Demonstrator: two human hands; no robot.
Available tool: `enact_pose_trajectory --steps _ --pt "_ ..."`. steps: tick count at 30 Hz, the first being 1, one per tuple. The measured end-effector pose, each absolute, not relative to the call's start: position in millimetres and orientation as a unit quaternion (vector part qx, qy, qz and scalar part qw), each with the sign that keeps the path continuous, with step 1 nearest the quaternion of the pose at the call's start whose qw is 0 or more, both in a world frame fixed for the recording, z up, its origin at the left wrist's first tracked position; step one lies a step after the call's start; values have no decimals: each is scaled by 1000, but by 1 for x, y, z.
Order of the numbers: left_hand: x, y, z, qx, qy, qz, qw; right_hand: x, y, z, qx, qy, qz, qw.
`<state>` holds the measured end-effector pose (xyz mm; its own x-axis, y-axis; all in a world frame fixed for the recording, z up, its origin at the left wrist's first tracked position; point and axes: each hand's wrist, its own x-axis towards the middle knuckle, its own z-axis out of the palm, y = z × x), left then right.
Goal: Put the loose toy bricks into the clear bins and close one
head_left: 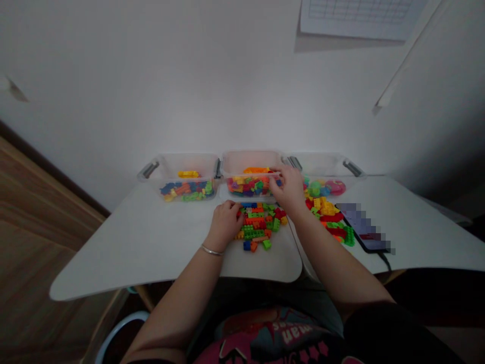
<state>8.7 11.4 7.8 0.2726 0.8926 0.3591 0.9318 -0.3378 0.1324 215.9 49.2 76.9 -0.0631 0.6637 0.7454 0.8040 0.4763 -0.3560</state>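
plastic bricks (259, 222) under left hand (226, 225), right hand (284, 189) at clear bin (250, 162).

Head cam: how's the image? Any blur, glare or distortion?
Head view: strong wide-angle bowing, with the table edges curving; light dim and flat, no hard glare; the paper on the wall casts a soft shadow; left hand and right hand only slightly soft; phone pixelated out.

Dim flat indoor light, soft shadows; wall (242, 86) greyish, edges fisheye-bowed, mosaic blur over phone (366, 227).
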Motion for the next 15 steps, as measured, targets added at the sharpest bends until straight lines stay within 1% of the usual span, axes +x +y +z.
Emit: enact_pose_trajectory --steps 2,4,8,12,15 --pt "9 11 8 -796 -573 -189 51 214 41 59 -492 -746 -36 448" --pt "9 11 8 -796 -572 -190 52 214 35 39 -501 -760 -2 414" --pt "9 11 8 -795 -573 -190 56 214 29 10 -548 -763 23 341" --pt "9 12 7 -795 -575 -184 58 214 27 1 -582 -753 47 305" --pt "9 13 6 -796 -572 -189 59 214 27 0 -602 -746 41 282"
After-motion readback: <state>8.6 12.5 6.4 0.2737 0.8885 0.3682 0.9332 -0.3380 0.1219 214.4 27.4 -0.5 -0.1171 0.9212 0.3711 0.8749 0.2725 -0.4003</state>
